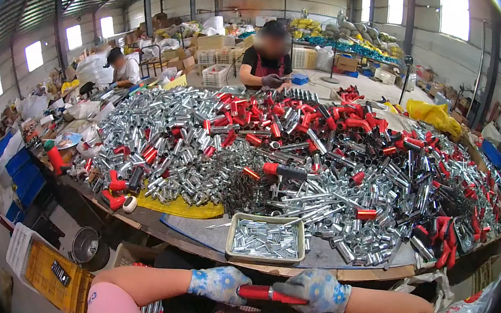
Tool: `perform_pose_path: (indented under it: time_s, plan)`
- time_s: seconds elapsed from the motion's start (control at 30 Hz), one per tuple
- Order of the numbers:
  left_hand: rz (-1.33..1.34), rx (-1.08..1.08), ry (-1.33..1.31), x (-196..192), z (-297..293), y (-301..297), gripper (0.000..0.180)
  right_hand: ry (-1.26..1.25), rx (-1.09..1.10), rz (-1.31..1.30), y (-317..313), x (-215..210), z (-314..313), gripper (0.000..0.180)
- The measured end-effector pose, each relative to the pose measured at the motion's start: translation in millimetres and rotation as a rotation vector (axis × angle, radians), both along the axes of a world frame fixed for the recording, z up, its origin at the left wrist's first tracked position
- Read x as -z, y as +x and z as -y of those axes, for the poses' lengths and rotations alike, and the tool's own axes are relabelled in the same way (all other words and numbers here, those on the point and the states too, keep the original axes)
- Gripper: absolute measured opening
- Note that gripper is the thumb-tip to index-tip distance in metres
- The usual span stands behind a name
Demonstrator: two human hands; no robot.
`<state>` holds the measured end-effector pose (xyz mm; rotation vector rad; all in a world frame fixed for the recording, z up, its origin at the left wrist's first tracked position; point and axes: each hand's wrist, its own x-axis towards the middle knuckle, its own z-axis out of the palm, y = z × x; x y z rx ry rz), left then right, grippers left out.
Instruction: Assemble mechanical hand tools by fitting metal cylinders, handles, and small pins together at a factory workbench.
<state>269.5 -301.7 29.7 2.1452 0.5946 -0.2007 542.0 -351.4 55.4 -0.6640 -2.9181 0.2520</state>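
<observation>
Both of my hands wear white gloves with blue flower prints and meet just in front of the table's near edge. Between them lies a red tool handle [256, 292] with a silvery ring near its middle. My left hand [220, 285] is closed around its left end. My right hand [319, 292] grips the other end, where the red part disappears under the fingers. Just beyond my hands, a pale rectangular tray [264, 259] holds many short silvery metal pins [266, 238].
Heaped metal tubes [185, 130] and red handles [354, 113] cover the table. A yellow cloth [180, 205] lies under the near left pile. A co-worker [267, 59] sits across, another person [126, 68] farther left. Below left are a yellow crate [57, 277] and a metal pot [89, 246].
</observation>
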Motion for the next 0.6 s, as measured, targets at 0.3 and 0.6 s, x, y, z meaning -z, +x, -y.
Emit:
perform_pose_path:
  time_s: [0.3, 0.6]
  plan:
    - [-0.133, -0.161, 0.458, -22.7, -8.4, -5.4, 0.026, -0.507, 0.401, -0.258, -13.7, -10.2, 1.6, 0.059]
    - [-0.144, -0.221, 0.766, -0.6, -8.4, -10.0, 0.024, -1.775, 0.735, -0.922, -12.5, 28.1, 15.3, 0.051]
